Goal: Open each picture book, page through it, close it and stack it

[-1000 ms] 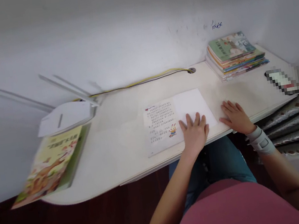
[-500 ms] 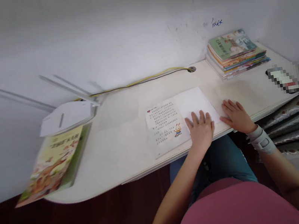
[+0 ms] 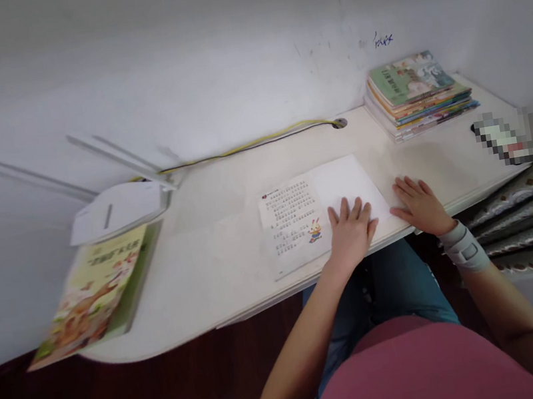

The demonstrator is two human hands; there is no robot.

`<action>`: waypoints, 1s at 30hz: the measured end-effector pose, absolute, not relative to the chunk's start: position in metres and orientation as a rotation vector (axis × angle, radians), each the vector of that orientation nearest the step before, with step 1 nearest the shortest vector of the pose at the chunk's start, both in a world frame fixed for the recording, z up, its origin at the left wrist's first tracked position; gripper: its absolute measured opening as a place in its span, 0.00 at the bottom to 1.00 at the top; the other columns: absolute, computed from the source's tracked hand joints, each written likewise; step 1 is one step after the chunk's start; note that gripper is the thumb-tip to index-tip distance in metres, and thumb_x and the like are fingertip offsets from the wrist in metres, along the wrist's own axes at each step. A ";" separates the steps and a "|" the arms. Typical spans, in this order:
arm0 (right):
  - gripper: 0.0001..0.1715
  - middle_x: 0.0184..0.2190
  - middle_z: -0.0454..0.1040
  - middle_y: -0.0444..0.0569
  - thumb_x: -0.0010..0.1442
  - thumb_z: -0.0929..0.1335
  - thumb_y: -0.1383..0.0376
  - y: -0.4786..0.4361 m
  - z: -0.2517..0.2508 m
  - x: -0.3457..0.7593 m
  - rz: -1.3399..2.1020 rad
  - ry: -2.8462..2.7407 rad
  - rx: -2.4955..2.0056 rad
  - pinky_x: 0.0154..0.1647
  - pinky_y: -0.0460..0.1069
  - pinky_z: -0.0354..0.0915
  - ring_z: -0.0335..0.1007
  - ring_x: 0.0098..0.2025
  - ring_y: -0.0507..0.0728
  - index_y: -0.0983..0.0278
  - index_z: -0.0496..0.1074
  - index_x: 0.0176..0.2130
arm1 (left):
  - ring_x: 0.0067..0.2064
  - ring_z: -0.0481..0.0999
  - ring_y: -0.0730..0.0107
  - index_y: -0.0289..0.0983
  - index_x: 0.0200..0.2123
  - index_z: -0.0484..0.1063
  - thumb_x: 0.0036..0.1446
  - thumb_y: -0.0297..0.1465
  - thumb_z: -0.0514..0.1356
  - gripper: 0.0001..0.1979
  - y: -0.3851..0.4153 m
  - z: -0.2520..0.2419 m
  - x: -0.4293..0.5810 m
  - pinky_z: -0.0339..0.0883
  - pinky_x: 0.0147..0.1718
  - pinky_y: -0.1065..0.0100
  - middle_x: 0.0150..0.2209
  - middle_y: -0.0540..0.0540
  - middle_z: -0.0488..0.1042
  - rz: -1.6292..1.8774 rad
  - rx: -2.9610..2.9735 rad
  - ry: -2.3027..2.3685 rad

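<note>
**Left hand [image 3: 351, 230] spread on a white sheet [image 3: 345, 183] at the counter's [image 3: 213, 248] front edge**

The blank white sheet lies flat beside a printed page [image 3: 290, 219] of small text with a little cartoon rabbit [image 3: 315, 231] near its lower right corner. From this view, it cannot be told whether the sheet and page are one folded piece or two separate ones. Together they sit near the front edge of the counter, a little right of its middle.

The left hand lies palm down with its fingers fanned across the lower edge of the sheet, close to the rabbit. The right hand [image 3: 420, 205], also open and palm down, rests on the bare counter just beside the sheet's lower right corner; whether its fingertips touch the paper is hard to tell. Neither hand grips or pinches anything. A grey wrist brace [image 3: 465, 250] wraps the right wrist.

As things lie, the text is fully uncovered and no marks show on the white sheet. Farther right, a stack of picture books [image 3: 419, 94] sits against the wall, near a pixelated object [image 3: 504, 138]. To the left, a white desk lamp [image 3: 116, 210] stands above a green illustrated book [image 3: 93, 287] at the counter's edge, and a yellow and black cable [image 3: 248, 145] runs along the wall to a grommet [image 3: 339, 123].
</note>
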State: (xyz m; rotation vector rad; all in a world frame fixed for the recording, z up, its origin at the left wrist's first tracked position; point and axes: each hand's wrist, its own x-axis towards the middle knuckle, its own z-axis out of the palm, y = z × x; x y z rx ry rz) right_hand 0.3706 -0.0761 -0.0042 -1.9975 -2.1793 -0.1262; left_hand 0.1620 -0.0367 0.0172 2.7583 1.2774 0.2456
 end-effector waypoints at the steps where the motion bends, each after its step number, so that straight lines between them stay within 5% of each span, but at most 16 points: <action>1: 0.35 0.64 0.58 0.60 0.66 0.57 0.51 -0.076 -0.004 0.371 -0.128 -2.180 -1.996 0.62 0.64 0.49 0.51 0.66 0.66 0.70 0.60 0.62 | 0.65 0.54 0.41 0.38 0.59 0.65 0.66 0.40 0.45 0.24 -0.036 0.017 0.161 0.46 0.59 0.34 0.63 0.41 0.62 0.245 2.759 1.262; 14: 0.34 0.63 0.59 0.60 0.66 0.56 0.50 -0.074 -0.007 0.374 -0.104 -2.178 -1.978 0.61 0.64 0.51 0.51 0.66 0.66 0.66 0.59 0.63 | 0.69 0.46 0.61 0.44 0.64 0.56 0.66 0.42 0.44 0.25 -0.009 0.029 0.117 0.42 0.64 0.50 0.67 0.44 0.54 0.216 2.704 0.892; 21: 0.32 0.66 0.55 0.57 0.66 0.58 0.52 -0.075 0.003 0.368 -0.069 -2.162 -2.027 0.61 0.62 0.52 0.51 0.66 0.65 0.61 0.58 0.63 | 0.67 0.51 0.42 0.34 0.62 0.59 0.60 0.48 0.51 0.32 0.015 0.012 0.039 0.50 0.58 0.40 0.65 0.32 0.54 0.437 2.462 1.689; 30: 0.29 0.64 0.59 0.58 0.65 0.59 0.51 -0.073 0.000 0.353 -0.160 -2.208 -2.010 0.60 0.66 0.51 0.53 0.64 0.67 0.60 0.64 0.60 | 0.62 0.63 0.52 0.34 0.64 0.55 0.61 0.45 0.50 0.32 0.016 0.009 0.010 0.60 0.57 0.50 0.63 0.35 0.62 0.678 2.139 1.681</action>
